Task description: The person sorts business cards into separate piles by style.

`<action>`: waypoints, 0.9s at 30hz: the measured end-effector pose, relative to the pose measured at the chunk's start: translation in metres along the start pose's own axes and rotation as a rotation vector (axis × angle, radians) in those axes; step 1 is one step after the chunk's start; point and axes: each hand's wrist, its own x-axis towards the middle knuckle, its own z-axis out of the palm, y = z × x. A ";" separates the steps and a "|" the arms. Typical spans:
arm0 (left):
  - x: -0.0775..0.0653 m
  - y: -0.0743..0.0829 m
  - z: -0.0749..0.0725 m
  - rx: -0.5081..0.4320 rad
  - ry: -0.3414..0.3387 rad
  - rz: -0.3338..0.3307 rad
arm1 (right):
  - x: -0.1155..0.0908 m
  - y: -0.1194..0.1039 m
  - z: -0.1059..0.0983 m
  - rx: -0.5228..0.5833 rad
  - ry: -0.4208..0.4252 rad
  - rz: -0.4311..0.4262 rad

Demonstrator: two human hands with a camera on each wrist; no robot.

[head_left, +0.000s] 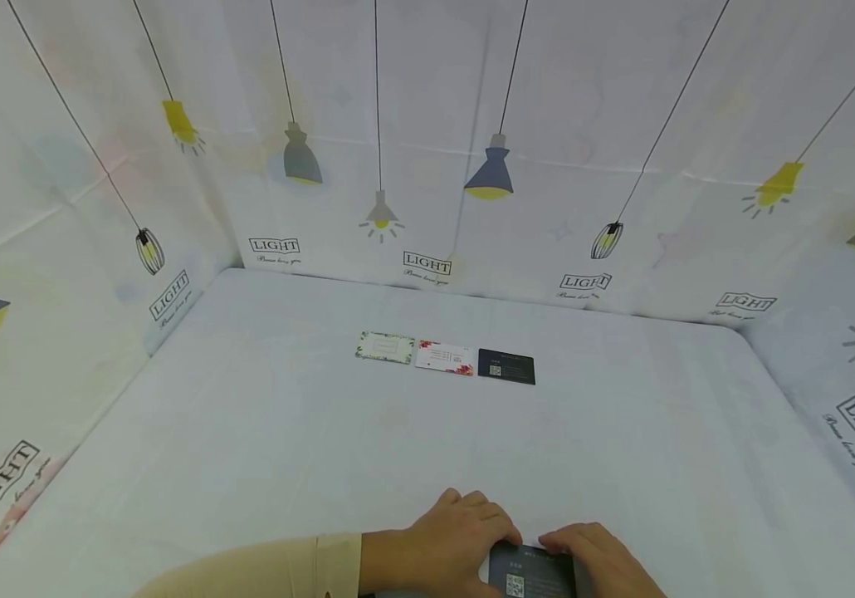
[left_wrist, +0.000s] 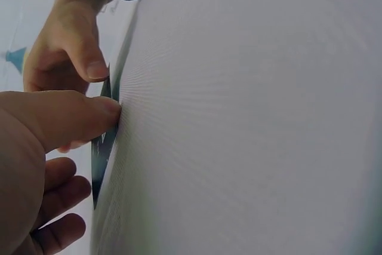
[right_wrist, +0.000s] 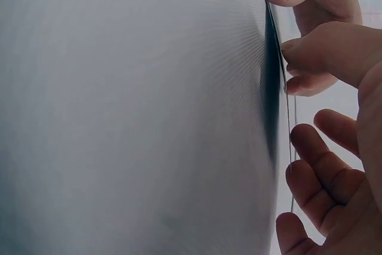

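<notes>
A dark business card (head_left: 532,573) with pale print and a QR code lies between my two hands at the bottom of the head view. My left hand (head_left: 461,540) pinches its left side, the thumb (left_wrist: 98,114) along the card in the left wrist view. From the other side my right hand (head_left: 603,561) pinches it, with the thumb (right_wrist: 304,46) against the card and several fingers curled near its edge. Both wrist views show the card (right_wrist: 272,88) nearly edge-on, close to the white tabletop; the fingers cover parts of it.
Farther back on the white table (head_left: 323,465), three cards lie in a row: a green-bordered card (head_left: 385,347), a white card with red flowers (head_left: 444,358) and a dark card (head_left: 506,366). Lamp-printed cloth (head_left: 427,108) surrounds the back and sides.
</notes>
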 end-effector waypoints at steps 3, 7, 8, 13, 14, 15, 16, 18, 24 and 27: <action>-0.001 0.000 -0.001 0.009 0.002 0.015 | 0.001 -0.001 0.000 0.002 0.009 -0.004; 0.000 0.000 -0.001 0.026 0.016 0.032 | 0.001 -0.002 -0.001 0.006 0.015 -0.002; 0.000 0.000 -0.001 0.027 0.018 0.033 | 0.001 -0.002 -0.001 0.009 0.016 -0.001; 0.000 0.000 0.000 0.023 0.012 0.025 | 0.001 -0.004 -0.001 0.023 0.020 0.008; 0.001 0.001 0.000 0.019 0.009 0.023 | 0.001 -0.004 -0.001 0.026 0.021 0.010; 0.001 0.001 0.000 0.011 0.006 0.020 | 0.001 -0.005 -0.001 0.026 0.023 0.010; 0.001 0.001 0.000 -0.001 0.003 0.017 | 0.001 -0.005 -0.001 0.027 0.024 0.009; 0.002 0.001 -0.001 -0.027 0.001 0.010 | 0.000 -0.006 -0.001 0.029 0.027 0.010; 0.003 -0.002 -0.009 -0.084 0.031 -0.016 | 0.001 -0.006 -0.003 0.007 0.023 0.036; 0.003 -0.003 -0.015 -0.105 0.043 -0.019 | 0.002 -0.007 -0.006 -0.028 0.029 0.052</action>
